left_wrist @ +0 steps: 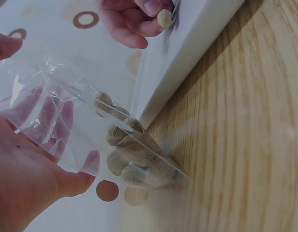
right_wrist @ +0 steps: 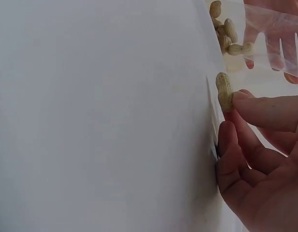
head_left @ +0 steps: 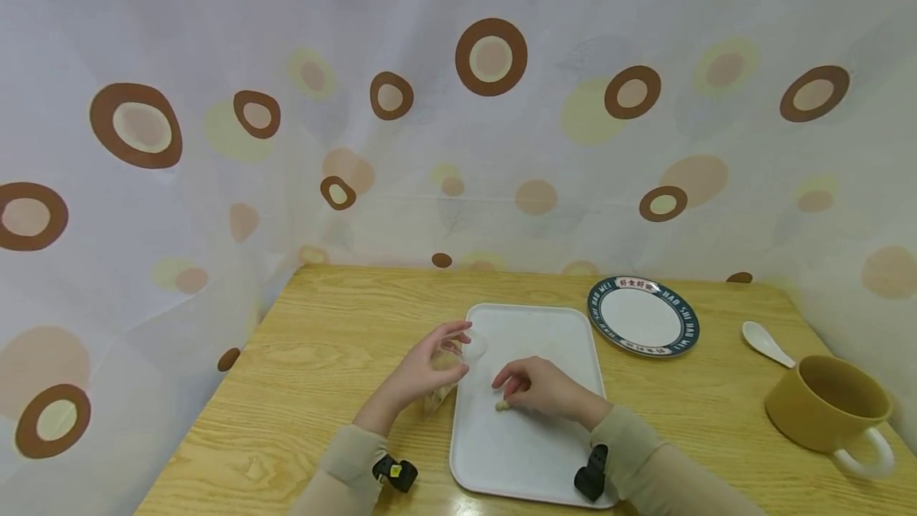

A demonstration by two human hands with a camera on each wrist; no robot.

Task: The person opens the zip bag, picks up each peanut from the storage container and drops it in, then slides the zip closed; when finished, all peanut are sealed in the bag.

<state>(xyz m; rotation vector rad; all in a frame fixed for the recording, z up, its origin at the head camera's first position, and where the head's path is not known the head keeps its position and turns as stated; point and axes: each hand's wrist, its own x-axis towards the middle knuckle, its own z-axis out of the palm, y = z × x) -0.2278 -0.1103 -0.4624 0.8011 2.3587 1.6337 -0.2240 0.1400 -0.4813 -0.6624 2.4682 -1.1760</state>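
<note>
My left hand holds a clear plastic bag with its fingers and thumb spread around the upper part. Several unshelled peanuts lie at the bottom of that bag, which hangs beside the left edge of the white tray. Over the tray, my right hand pinches a single peanut between thumb and fingers. The peanut is close to the tray surface; whether it touches is hard to tell.
Behind the tray on the right lies a plate with a dark lettered rim. Farther right are a white spoon and a mustard-coloured mug with a white handle. A patterned curtain hangs behind the wooden table.
</note>
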